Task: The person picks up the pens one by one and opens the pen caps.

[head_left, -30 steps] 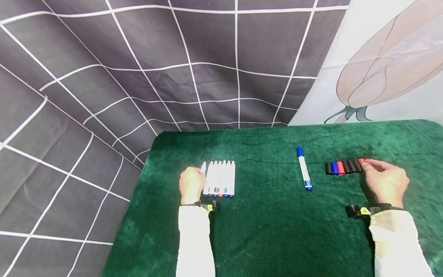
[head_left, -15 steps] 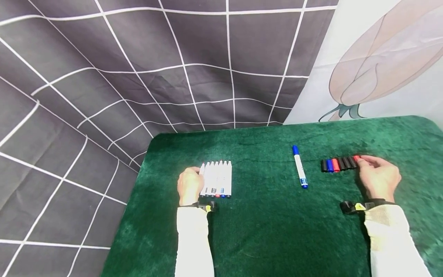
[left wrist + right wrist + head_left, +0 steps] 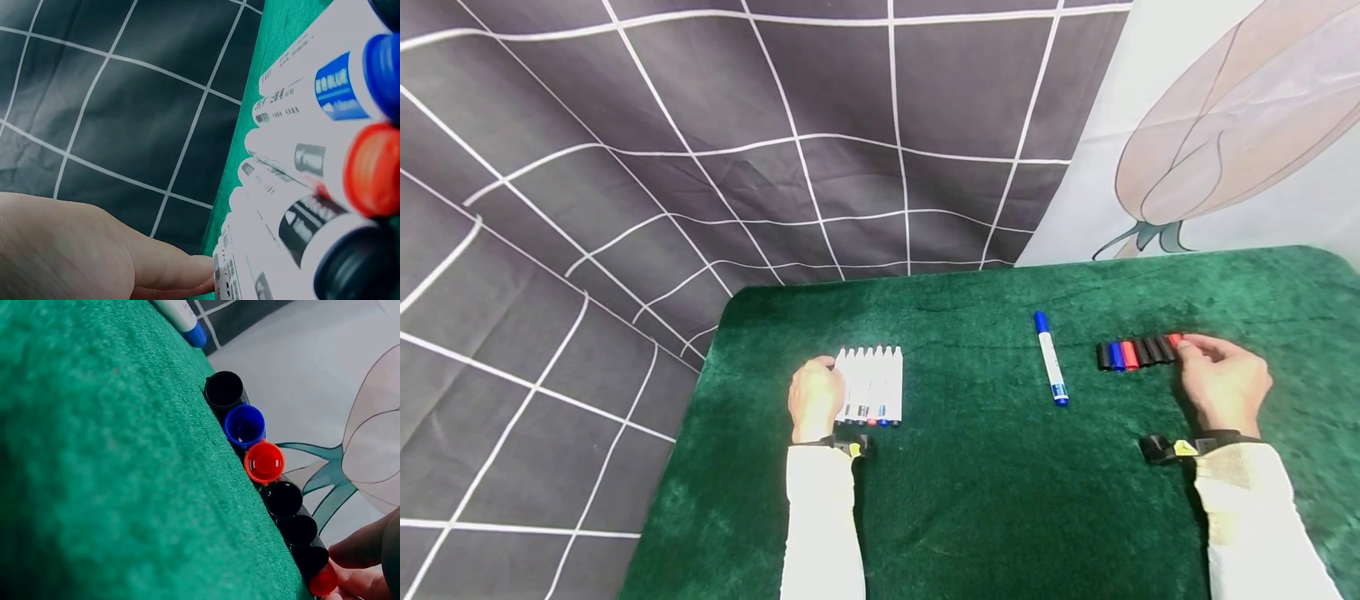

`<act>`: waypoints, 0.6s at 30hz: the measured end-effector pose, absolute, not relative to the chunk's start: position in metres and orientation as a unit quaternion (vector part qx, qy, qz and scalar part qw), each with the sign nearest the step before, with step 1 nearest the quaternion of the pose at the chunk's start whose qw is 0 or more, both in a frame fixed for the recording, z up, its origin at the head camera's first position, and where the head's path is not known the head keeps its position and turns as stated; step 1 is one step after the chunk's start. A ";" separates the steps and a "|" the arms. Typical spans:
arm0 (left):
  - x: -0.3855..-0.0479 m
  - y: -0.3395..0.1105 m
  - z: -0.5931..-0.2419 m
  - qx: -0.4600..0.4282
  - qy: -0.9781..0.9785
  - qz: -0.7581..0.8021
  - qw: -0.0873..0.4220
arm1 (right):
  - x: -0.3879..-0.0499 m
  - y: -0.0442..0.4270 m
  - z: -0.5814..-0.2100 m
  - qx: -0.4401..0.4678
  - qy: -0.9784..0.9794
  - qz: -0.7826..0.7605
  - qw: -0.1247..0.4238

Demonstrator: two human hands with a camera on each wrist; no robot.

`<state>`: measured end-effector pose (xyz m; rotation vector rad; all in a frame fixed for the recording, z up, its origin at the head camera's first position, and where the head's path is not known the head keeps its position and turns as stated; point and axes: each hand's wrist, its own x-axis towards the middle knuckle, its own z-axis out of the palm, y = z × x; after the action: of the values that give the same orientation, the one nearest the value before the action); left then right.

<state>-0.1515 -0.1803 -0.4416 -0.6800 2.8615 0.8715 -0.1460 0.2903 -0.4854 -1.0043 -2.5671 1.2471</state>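
Several white markers lie side by side in a row (image 3: 880, 385), their black, red and blue ends towards me. My left hand (image 3: 816, 400) is at the row's left end. In the left wrist view, its thumb (image 3: 181, 269) touches the side of the outermost marker (image 3: 220, 275); whether the fingers pinch it is hidden. On the right, several loose caps form a second row, including a blue cap (image 3: 245, 425) and a black cap (image 3: 224, 389), hollow ends showing. My right hand (image 3: 1225, 375) pinches the red cap (image 3: 324, 581) at that row's right end.
A single blue-capped marker (image 3: 1051, 358) lies between the two rows, slightly tilted. Green cloth (image 3: 970, 500) covers the table. Behind it and to the left hangs a dark gridded curtain (image 3: 842, 183), with a patterned white cloth (image 3: 1090, 217) at the back right.
The leftmost marker, earlier tilted beside my left hand, now lies parallel against the others. My right hand stays at the red cap. The head view has shifted slightly.
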 end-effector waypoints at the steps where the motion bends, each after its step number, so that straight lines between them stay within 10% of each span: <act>1: -0.151 -0.179 -0.441 -0.221 0.932 0.285 0.033 | -0.145 0.291 -0.485 -0.332 -0.847 0.412 0.057; 18: -0.144 -0.142 -0.430 -0.133 0.941 0.293 -0.102 | -0.143 0.280 -0.473 -0.314 -0.859 0.401 0.060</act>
<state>-0.1436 -0.1424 -0.4299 -0.4484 3.1666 0.9842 -0.1434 0.2803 -0.4730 -0.9510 -2.5993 1.2138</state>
